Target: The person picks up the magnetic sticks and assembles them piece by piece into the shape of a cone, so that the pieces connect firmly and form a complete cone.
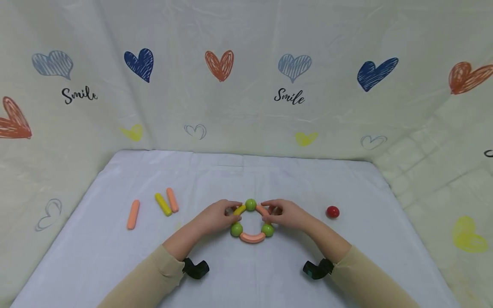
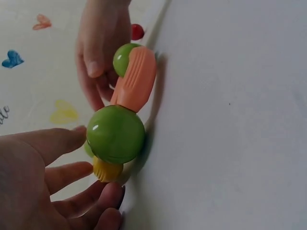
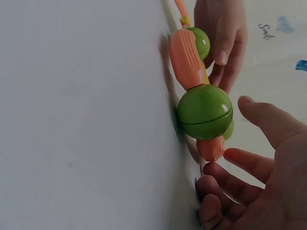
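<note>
Cloth [image 1: 252,278], white, carried loose pieces at left, well apart from the ring [image 1: 252,238]: an orange rod [image 1: 133,214] farthest left, then a yellow rod [image 1: 163,204] just beside another orange rod [image 1: 172,200]. A red ball [image 1: 333,211] sat at right, beyond the right hand [image 1: 286,213]. The ring was at the middle, between both hands: three green balls [image 1: 250,205] (one far, two near) joined by a yellow link [image 1: 239,210] at left and orange links [image 1: 263,210] at right and near. Fingers hid part of each side. Black devices [image 1: 195,269] sat at both wrists.

The left hand [image 1: 217,217] was loosely spread, thumb and index about the yellow link; whether the thumb touched the near left ball could not be told. The right hand was similarly loose at the right side, thumb just off the near right ball, index touching or nearly touching the right link.

Writing: "Smile", twice, on the backdrop [image 1: 246,25], among drawn hearts [image 1: 220,65].
</note>
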Available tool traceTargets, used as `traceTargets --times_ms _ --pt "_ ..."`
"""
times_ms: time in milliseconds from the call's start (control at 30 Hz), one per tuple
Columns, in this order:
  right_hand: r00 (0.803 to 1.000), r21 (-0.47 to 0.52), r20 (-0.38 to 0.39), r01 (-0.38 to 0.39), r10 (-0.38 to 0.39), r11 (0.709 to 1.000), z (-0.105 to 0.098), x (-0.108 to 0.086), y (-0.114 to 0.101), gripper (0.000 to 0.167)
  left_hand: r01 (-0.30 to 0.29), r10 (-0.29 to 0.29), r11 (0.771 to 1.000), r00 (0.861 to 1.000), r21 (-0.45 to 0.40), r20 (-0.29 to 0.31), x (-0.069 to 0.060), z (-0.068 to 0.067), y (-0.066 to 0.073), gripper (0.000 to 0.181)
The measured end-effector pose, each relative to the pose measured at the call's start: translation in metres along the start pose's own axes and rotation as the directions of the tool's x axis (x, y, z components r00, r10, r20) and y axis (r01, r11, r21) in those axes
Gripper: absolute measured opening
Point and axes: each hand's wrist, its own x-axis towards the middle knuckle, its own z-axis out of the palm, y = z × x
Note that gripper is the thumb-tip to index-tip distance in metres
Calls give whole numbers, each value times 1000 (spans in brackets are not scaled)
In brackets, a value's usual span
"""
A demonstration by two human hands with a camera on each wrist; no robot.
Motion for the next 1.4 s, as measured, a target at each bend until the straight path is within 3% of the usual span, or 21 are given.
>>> traceTargets --times_ms 267,800,933,1100,1400 --pt "994 9 58 94 -95 995 -1 -16 7 69 -28 34 998 993 -56 113 -9 -6 -6 78" --pt "996 41 29 84 -85 996 3 -21 10 71 -37 45 997 992 -66 118 -12 -7 -1 78" --pt "996 37 27 88 -89 995 4 -20 11 69 -32 37 997 996 -64 76 -12 -9 -4 71" --pt "995 45 27 90 -91 995 4 -18 12 68 21 -23 998 1000 -63 -22 -16 -16 -9 54" --pt "995 46 26 92 -93 995 4 -19 13 68 108 -121 991 975 -80 -188 -34 -46 -28 45"
